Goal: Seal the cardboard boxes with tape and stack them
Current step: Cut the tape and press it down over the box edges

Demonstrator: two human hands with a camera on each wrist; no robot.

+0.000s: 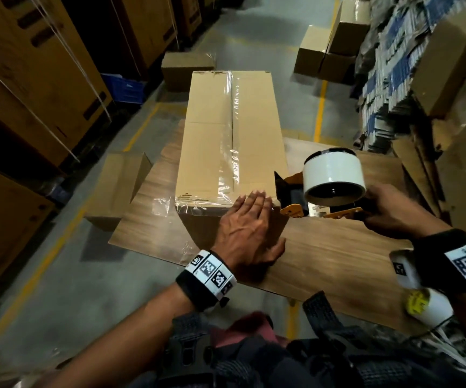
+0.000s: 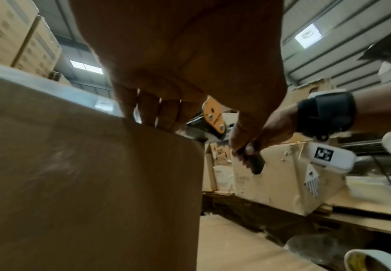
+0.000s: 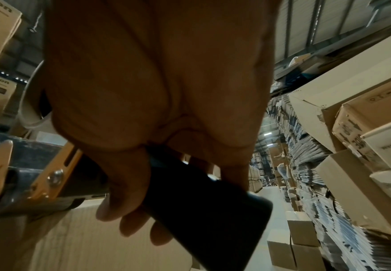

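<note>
A long cardboard box (image 1: 231,130) lies on a wooden table (image 1: 324,253), with clear tape along its top seam and over its near end. My left hand (image 1: 250,217) lies flat with straight fingers on the near right corner of the box (image 2: 85,183), pressing the tape there. My right hand (image 1: 388,211) grips the black handle (image 3: 204,216) of a tape dispenser (image 1: 327,189) carrying a white tape roll. The dispenser's front sits just right of the box corner, close to my left fingers (image 2: 148,108).
An open, empty cardboard box (image 1: 119,186) stands on the floor left of the table. More boxes (image 1: 327,51) sit on the floor behind. Tall carton stacks (image 1: 30,79) line the left; shelves of flat packs (image 1: 394,65) line the right. A spare tape roll (image 2: 380,260) lies near me.
</note>
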